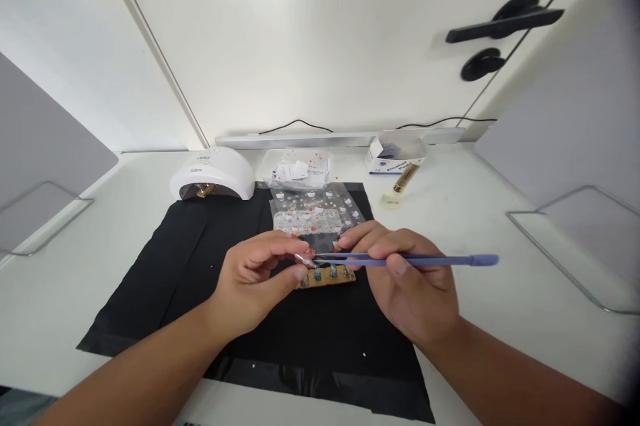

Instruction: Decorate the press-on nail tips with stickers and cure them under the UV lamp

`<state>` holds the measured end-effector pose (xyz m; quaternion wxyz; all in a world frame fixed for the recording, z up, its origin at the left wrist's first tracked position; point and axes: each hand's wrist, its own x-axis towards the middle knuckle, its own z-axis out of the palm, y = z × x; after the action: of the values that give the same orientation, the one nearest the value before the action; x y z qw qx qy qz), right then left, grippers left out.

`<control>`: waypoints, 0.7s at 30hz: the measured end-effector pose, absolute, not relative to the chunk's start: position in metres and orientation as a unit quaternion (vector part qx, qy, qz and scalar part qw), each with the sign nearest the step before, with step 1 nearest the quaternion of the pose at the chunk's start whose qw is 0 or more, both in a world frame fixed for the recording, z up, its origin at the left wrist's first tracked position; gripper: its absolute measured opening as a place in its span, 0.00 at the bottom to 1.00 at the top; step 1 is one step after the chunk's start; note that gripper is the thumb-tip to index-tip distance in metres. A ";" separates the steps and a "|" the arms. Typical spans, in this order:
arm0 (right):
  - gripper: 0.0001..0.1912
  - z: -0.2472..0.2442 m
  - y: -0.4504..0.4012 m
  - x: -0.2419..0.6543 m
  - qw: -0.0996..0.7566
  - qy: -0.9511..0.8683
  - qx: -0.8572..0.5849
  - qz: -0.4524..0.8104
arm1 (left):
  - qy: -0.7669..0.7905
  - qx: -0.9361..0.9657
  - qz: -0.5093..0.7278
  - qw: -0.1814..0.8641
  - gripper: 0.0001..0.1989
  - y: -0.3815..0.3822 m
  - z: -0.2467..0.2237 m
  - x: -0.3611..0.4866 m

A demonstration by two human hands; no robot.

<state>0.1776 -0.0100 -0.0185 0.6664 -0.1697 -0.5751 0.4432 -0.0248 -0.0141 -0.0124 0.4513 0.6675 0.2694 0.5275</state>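
Observation:
My left hand [253, 273] pinches a small clear-and-red piece [304, 257] between thumb and forefinger; it is too small to name for sure. In my right hand [410, 279] are purple tweezers [425, 260], held level with their tips pointing left and meeting the small piece. Whether the tips grip it I cannot tell. Just beneath the hands lies a tan strip [327, 277] bearing several small decorated pieces that look like false nails. Behind it, a clear compartment case [325, 221] rests by patterned clear sheets [345, 203], partly hidden by my fingers.
A black mat [200, 293] covers the middle of the white table [45, 326]. At the back stand a white nail lamp [215, 169], a clear tray [325, 169] of packets and an alcohol pad box [395, 156]. A gold-handled brush [406, 177] lies right of them.

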 end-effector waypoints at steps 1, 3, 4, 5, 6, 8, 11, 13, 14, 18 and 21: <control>0.09 -0.018 -0.011 0.178 0.662 -0.586 -0.174 0.433 | 0.271 0.675 0.528 0.438 0.21 -0.014 -0.011 -0.025; 0.09 -0.018 -0.013 0.179 0.654 -0.609 -0.177 0.412 | 0.272 0.690 0.528 0.413 0.21 -0.014 -0.009 -0.025; 0.10 -0.018 -0.014 0.180 0.652 -0.618 -0.177 0.403 | 0.271 0.698 0.526 0.404 0.22 -0.015 -0.008 -0.025; 0.10 -0.018 -0.015 0.180 0.651 -0.625 -0.175 0.393 | 0.271 0.705 0.522 0.397 0.22 -0.015 -0.007 -0.025; 0.10 -0.019 -0.015 0.181 0.651 -0.631 -0.175 0.383 | 0.271 0.712 0.518 0.389 0.22 -0.015 -0.006 -0.026; 0.10 -0.019 -0.016 0.183 0.652 -0.641 -0.177 0.365 | 0.274 0.725 0.510 0.373 0.22 -0.015 -0.005 -0.026; 0.10 -0.019 -0.016 0.185 0.649 -0.653 -0.178 0.349 | 0.281 0.744 0.498 0.344 0.21 -0.015 -0.002 -0.028; 0.10 -0.018 -0.017 0.185 0.648 -0.653 -0.176 0.350 | 0.293 0.755 0.493 0.318 0.19 -0.015 -0.001 -0.028; 0.10 -0.018 -0.018 0.185 0.648 -0.651 -0.175 0.354 | 0.300 0.760 0.491 0.300 0.19 -0.015 0.000 -0.028; 0.11 -0.017 -0.022 0.181 0.652 -0.636 -0.178 0.373 | 0.320 0.771 0.500 0.230 0.18 -0.015 0.000 -0.029; 0.11 -0.019 -0.023 0.179 0.657 -0.637 -0.181 0.360 | 0.319 0.778 0.499 0.209 0.16 -0.015 0.000 -0.029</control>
<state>0.1794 -0.0228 -0.0190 0.6570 -0.1811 -0.6370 0.3603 -0.0290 -0.0153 0.0003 0.2086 0.7785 0.3188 0.4988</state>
